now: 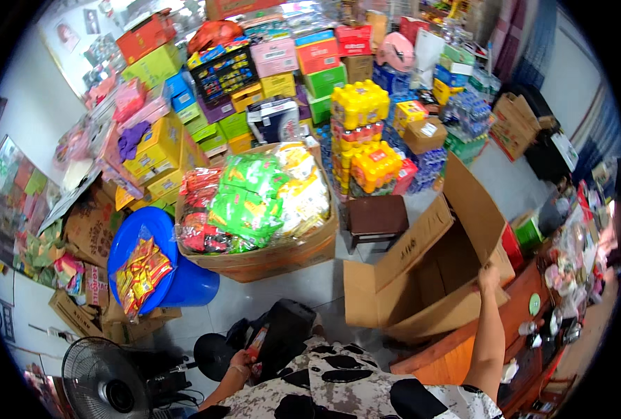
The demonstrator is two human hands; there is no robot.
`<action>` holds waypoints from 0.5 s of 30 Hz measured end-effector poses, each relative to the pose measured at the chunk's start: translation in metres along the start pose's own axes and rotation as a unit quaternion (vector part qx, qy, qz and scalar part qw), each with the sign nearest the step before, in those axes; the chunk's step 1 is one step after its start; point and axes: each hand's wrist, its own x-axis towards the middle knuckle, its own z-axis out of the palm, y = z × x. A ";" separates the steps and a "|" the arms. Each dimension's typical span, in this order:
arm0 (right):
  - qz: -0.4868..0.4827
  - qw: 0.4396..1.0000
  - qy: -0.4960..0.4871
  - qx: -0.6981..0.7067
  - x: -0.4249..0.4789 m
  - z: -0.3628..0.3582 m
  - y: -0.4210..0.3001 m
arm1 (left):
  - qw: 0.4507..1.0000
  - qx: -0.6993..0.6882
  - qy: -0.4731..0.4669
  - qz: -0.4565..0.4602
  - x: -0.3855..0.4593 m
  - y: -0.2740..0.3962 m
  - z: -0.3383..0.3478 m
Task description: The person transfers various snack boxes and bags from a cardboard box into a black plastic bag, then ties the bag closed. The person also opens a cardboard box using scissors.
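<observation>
My right hand grips the upper edge of a large open cardboard box, whose flaps stand up and whose visible inside is bare. Low in front of me, my left hand holds a red and orange packet beside a black plastic bag. Farther forward stands a full cardboard carton. Green snack bags lie in its middle, red packets at the left and white-and-yellow packets at the right.
A blue plastic barrel carries yellow-red packets on its lid. A standing fan is at lower left. A brown stool stands between carton and box, near yellow bottle packs. A wooden table lies right. Stacked cartons line the back.
</observation>
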 end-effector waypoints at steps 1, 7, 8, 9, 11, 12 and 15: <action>0.051 0.995 -0.069 0.055 -0.020 0.000 -0.032 | 0.999 0.036 0.032 0.027 -0.004 0.003 0.000; -0.039 0.994 0.015 -0.101 0.023 0.075 0.019 | 0.994 0.092 -0.039 -0.039 0.031 0.034 0.115; -0.028 0.999 -0.013 -0.018 0.041 0.102 0.028 | 0.994 0.099 -0.042 -0.038 0.037 0.041 0.131; -0.044 0.993 -0.092 -0.054 -0.016 0.093 -0.063 | 0.995 0.093 -0.001 -0.034 0.028 0.045 0.107; -0.142 0.985 -0.085 -0.049 -0.002 0.126 -0.058 | 0.991 0.129 -0.024 -0.016 0.044 0.048 0.167; -0.163 0.979 -0.116 -0.048 -0.016 0.148 -0.068 | 0.988 0.152 -0.015 0.002 0.042 0.048 0.188; -0.362 0.878 -0.313 0.002 -0.110 0.186 -0.146 | 0.986 0.163 0.015 0.011 0.045 0.052 0.224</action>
